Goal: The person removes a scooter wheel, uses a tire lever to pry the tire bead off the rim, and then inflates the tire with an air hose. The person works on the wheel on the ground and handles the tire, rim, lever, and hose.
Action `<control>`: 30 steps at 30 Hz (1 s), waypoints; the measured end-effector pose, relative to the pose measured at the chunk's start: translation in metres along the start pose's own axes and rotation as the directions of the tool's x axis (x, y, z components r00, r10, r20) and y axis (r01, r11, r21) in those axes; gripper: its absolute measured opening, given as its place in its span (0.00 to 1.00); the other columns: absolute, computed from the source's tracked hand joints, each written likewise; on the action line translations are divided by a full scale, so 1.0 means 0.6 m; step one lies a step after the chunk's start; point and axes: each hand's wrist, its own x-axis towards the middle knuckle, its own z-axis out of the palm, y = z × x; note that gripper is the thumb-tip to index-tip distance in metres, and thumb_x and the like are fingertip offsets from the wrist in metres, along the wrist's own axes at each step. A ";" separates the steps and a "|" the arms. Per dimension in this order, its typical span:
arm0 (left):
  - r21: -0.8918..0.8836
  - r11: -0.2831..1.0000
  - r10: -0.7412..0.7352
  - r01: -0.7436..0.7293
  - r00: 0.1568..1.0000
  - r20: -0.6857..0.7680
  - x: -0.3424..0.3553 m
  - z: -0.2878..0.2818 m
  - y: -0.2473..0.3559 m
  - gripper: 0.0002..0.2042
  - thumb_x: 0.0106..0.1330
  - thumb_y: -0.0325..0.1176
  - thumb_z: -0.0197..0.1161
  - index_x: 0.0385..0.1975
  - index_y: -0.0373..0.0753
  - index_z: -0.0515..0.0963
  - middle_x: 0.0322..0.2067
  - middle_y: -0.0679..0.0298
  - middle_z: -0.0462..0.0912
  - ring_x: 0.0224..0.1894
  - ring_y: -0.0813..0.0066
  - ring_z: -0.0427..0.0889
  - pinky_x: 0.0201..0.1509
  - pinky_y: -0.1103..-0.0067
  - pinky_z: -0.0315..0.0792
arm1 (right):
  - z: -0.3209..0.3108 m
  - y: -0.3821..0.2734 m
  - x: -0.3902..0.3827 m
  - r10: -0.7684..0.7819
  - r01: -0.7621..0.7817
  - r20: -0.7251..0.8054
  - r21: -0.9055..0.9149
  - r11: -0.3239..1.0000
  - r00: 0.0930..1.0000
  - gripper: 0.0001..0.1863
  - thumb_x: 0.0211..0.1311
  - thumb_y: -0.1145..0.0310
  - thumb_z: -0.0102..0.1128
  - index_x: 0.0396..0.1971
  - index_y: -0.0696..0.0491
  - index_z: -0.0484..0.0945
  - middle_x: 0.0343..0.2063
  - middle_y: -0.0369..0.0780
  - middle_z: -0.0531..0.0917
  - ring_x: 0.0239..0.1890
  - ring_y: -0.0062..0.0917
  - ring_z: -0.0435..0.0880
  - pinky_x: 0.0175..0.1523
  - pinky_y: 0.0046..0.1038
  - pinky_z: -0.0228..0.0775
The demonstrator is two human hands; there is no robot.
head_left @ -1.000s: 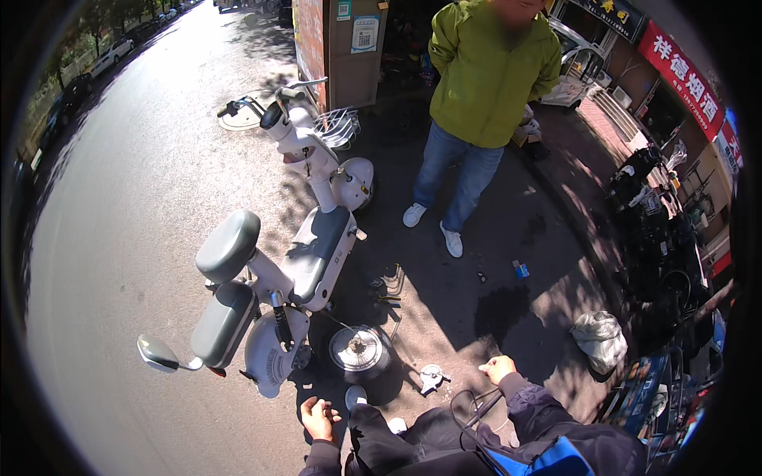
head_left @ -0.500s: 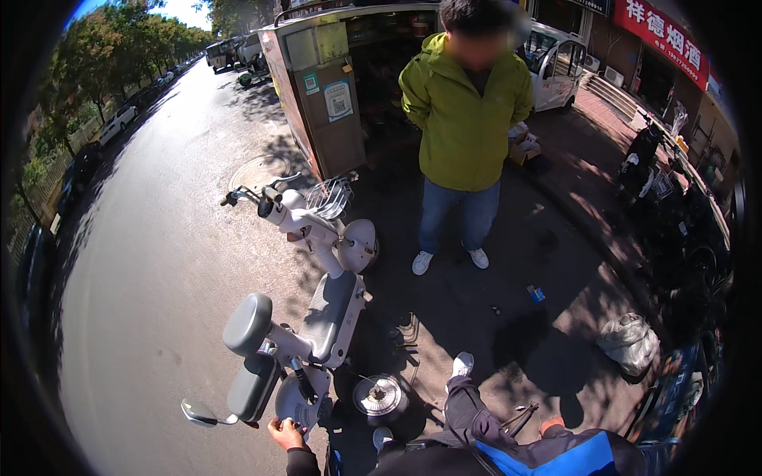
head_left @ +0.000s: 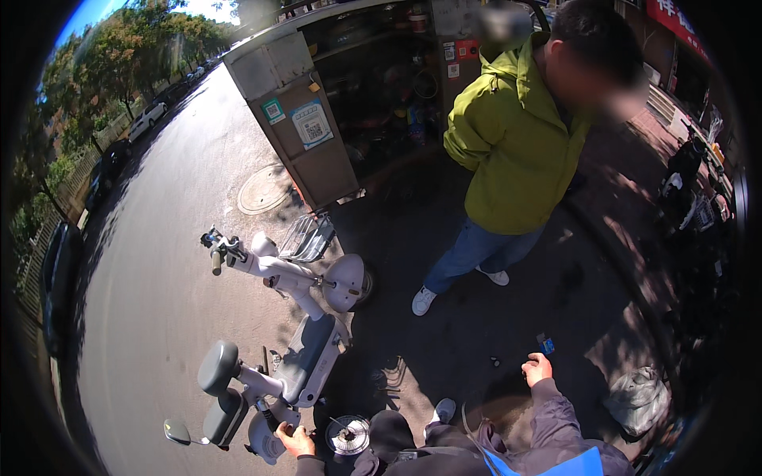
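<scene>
A white electric scooter (head_left: 305,366) with grey seats stands at my left. My left hand (head_left: 295,439) is beside its rear end, near the dark shock absorber (head_left: 267,412) and the pale rear fender (head_left: 264,441). Its fingers are curled, and whatever they hold is too small to make out. Just right of that hand, a round wheel hub (head_left: 348,435) with a silvery ribbed face lies low on the ground. My right hand (head_left: 537,369) reaches forward above the pavement, fingers drawn together around something unclear. Beyond it lies a small blue packet (head_left: 546,344).
A person in a green jacket (head_left: 512,151) stands ahead. Behind is an open metal cabinet (head_left: 305,131) with crowded shelves. A grey plastic bag (head_left: 637,401) sits at the right, and parked scooters (head_left: 690,198) line the far right. Metal pieces (head_left: 389,377) lie near my feet.
My right hand has come up from beside my leg and stretched forward. The left hand stays near the scooter's rear. The person ahead has stepped and turned to the right. My view has shifted.
</scene>
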 end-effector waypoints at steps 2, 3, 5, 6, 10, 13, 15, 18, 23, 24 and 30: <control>-0.167 0.985 -0.039 0.049 0.997 0.062 -0.020 0.071 0.060 0.27 0.58 0.21 0.62 0.62 0.36 0.70 0.53 0.55 0.77 0.53 0.63 0.80 0.57 0.71 0.78 | 0.006 -0.080 0.048 -0.086 0.086 0.009 -0.069 0.994 0.996 0.23 0.59 0.76 0.69 0.56 0.61 0.81 0.46 0.49 0.91 0.46 0.32 0.92 0.53 0.32 0.84; -0.096 0.995 0.035 -0.030 0.998 0.046 -0.018 0.106 0.087 0.27 0.59 0.21 0.62 0.62 0.36 0.70 0.54 0.54 0.77 0.53 0.62 0.81 0.58 0.70 0.79 | 0.009 -0.119 0.070 -0.079 0.079 0.012 -0.101 0.992 0.997 0.22 0.60 0.76 0.69 0.55 0.61 0.82 0.46 0.48 0.91 0.47 0.33 0.92 0.55 0.32 0.84; -0.183 0.977 -0.095 0.109 0.992 0.082 -0.023 0.160 0.121 0.26 0.61 0.22 0.62 0.62 0.35 0.70 0.55 0.53 0.78 0.55 0.61 0.81 0.59 0.69 0.79 | 0.024 -0.192 0.109 -0.194 0.200 0.049 -0.198 0.960 0.980 0.19 0.61 0.74 0.70 0.53 0.60 0.84 0.45 0.47 0.91 0.48 0.33 0.92 0.57 0.33 0.83; -0.159 0.978 -0.127 0.137 0.989 0.075 -0.024 0.183 0.130 0.26 0.62 0.22 0.62 0.63 0.34 0.70 0.56 0.52 0.79 0.56 0.60 0.82 0.62 0.69 0.77 | 0.042 -0.228 0.133 -0.250 0.261 0.078 -0.231 0.937 0.965 0.18 0.61 0.74 0.70 0.51 0.59 0.85 0.43 0.47 0.92 0.47 0.32 0.92 0.55 0.33 0.83; -0.229 0.926 -0.298 0.300 0.953 0.046 -0.015 0.299 0.147 0.29 0.62 0.20 0.61 0.66 0.38 0.68 0.58 0.54 0.76 0.51 0.61 0.84 0.32 0.70 0.83 | 0.139 -0.366 0.232 -0.364 0.416 0.251 -0.199 0.887 0.897 0.16 0.61 0.70 0.71 0.48 0.57 0.87 0.43 0.46 0.92 0.48 0.34 0.92 0.55 0.33 0.83; -0.216 0.921 -0.335 0.324 0.942 -0.012 0.029 0.424 0.192 0.26 0.62 0.19 0.62 0.61 0.41 0.68 0.53 0.58 0.73 0.47 0.63 0.81 0.31 0.69 0.83 | 0.218 -0.470 0.296 -0.395 0.469 0.363 -0.138 0.872 0.844 0.15 0.61 0.69 0.70 0.47 0.56 0.87 0.46 0.47 0.90 0.50 0.40 0.91 0.57 0.36 0.83; -0.256 0.908 -0.336 0.332 0.941 0.032 0.073 0.522 0.258 0.26 0.62 0.19 0.61 0.61 0.43 0.68 0.52 0.58 0.73 0.46 0.64 0.80 0.31 0.69 0.86 | 0.263 -0.545 0.340 -0.369 0.504 0.437 -0.248 0.828 0.821 0.16 0.62 0.64 0.69 0.47 0.56 0.87 0.45 0.47 0.89 0.50 0.40 0.90 0.58 0.37 0.82; -0.389 0.886 -0.227 0.252 0.968 0.111 0.120 0.638 0.390 0.27 0.64 0.21 0.63 0.64 0.43 0.68 0.57 0.57 0.74 0.47 0.65 0.81 0.35 0.70 0.85 | 0.316 -0.652 0.414 -0.460 0.601 0.487 -0.182 0.778 0.742 0.16 0.62 0.64 0.68 0.46 0.56 0.87 0.44 0.47 0.89 0.49 0.41 0.90 0.57 0.37 0.81; -0.405 0.894 -0.178 0.193 0.981 0.075 0.126 0.722 0.545 0.26 0.70 0.23 0.63 0.67 0.42 0.68 0.62 0.55 0.73 0.51 0.71 0.83 0.40 0.76 0.85 | 0.382 -0.779 0.580 -0.473 0.614 0.587 -0.052 0.788 0.657 0.15 0.63 0.67 0.68 0.46 0.58 0.87 0.43 0.47 0.90 0.48 0.40 0.90 0.54 0.37 0.81; -0.424 0.885 -0.186 0.191 0.981 0.054 0.118 0.724 0.547 0.25 0.71 0.23 0.63 0.67 0.41 0.68 0.62 0.56 0.73 0.51 0.72 0.83 0.42 0.76 0.85 | 0.399 -0.794 0.623 -0.395 0.562 0.597 -0.116 0.819 0.698 0.14 0.64 0.68 0.68 0.47 0.58 0.87 0.42 0.45 0.90 0.45 0.36 0.90 0.53 0.35 0.81; -0.402 0.879 -0.450 0.255 0.721 -0.527 -0.062 0.676 0.452 0.23 0.65 0.23 0.63 0.62 0.35 0.74 0.61 0.52 0.75 0.47 0.69 0.86 0.40 0.74 0.86 | 0.643 -0.871 0.862 -0.293 0.678 0.813 -0.161 0.717 0.503 0.12 0.70 0.70 0.65 0.49 0.58 0.85 0.37 0.38 0.88 0.35 0.22 0.87 0.39 0.27 0.79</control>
